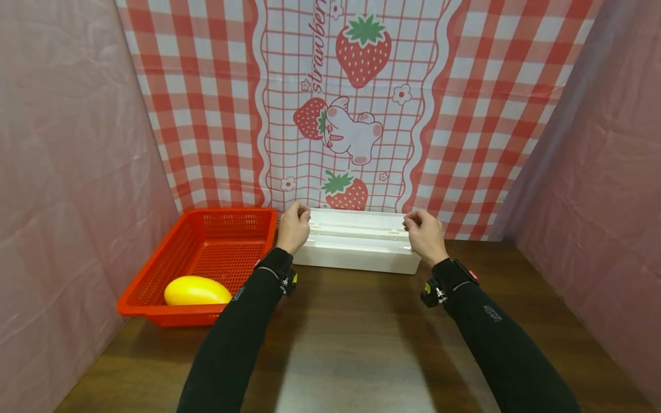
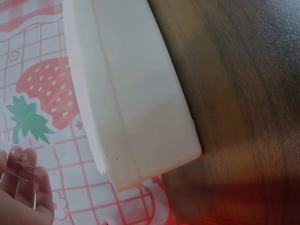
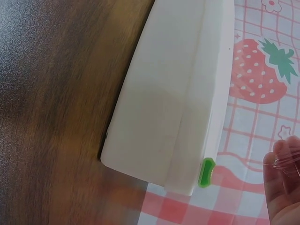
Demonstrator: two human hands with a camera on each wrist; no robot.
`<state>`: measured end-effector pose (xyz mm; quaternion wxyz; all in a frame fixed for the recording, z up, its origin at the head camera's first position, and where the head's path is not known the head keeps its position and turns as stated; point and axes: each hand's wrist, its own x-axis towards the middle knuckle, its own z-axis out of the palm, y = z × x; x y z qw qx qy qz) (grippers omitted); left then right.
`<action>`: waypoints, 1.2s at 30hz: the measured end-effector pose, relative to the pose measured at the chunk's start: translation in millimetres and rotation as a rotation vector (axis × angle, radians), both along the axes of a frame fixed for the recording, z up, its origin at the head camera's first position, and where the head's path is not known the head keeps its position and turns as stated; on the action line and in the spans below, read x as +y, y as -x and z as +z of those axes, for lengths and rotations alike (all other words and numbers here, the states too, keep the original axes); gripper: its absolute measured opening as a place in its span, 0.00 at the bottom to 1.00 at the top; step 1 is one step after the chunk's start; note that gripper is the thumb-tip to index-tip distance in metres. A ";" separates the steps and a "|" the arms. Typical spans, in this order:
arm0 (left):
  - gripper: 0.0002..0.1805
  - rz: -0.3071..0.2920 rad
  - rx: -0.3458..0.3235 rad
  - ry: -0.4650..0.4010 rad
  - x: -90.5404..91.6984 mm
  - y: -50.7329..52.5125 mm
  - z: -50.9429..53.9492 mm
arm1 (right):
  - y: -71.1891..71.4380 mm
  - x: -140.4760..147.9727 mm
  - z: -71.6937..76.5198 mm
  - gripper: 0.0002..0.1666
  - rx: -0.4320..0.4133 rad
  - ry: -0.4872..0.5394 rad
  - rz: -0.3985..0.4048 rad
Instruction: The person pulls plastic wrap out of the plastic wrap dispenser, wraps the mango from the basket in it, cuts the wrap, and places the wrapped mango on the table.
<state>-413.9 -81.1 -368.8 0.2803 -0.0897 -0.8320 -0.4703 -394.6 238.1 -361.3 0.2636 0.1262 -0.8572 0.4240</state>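
Observation:
A long white cling film dispenser box [image 1: 356,261] stands on the table against the patterned cloth, its lid raised at the back. Above its left end my left hand [image 1: 294,230] pinches the edge of clear cling film [image 2: 24,165]. Over the right end, my right hand [image 1: 426,236] pinches the film's other side, crumpled at the fingertips in the right wrist view. Between the hands the film is barely visible. A small green piece [image 3: 206,172] sits at the box's right end. Both hands are apart from the box in the wrist views.
To the left stands a red plastic basket [image 1: 133,289] with a smooth yellow oval fruit [image 1: 196,291], like a melon or mango, inside. Red-checked strawberry cloth [image 1: 361,57] hangs behind the box. Pink curtains flank both sides of the wooden table [image 1: 356,332].

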 end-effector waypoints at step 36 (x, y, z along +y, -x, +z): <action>0.11 -0.033 -0.036 -0.091 -1.6 -4.4 16.2 | -3.9 1.1 10.5 0.09 0.077 -0.004 -0.037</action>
